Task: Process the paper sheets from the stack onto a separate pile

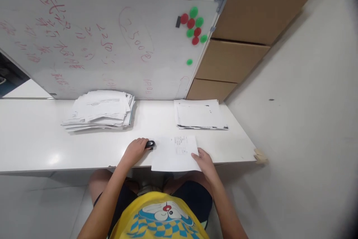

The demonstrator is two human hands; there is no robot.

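Note:
My left hand (136, 151) is closed around a small black stapler (150, 144) on the white table. The stapler's rounded front end points right, close to the left edge of a white paper sheet (167, 157); whether the two touch I cannot tell. That sheet carries a small printed table and overhangs the table's front edge slightly. My right hand (203, 160) pinches the sheet at its right edge, thumb on top and fingers underneath. Whether it is one sheet or a few together is not visible.
A tall, uneven paper stack (103, 108) stands at the back left of the table (33, 134). A lower paper pile (200, 114) lies at the back right. Behind them leans a whiteboard (112, 45) with red writing and magnets. Cardboard boxes (229, 60) and a wall are on the right.

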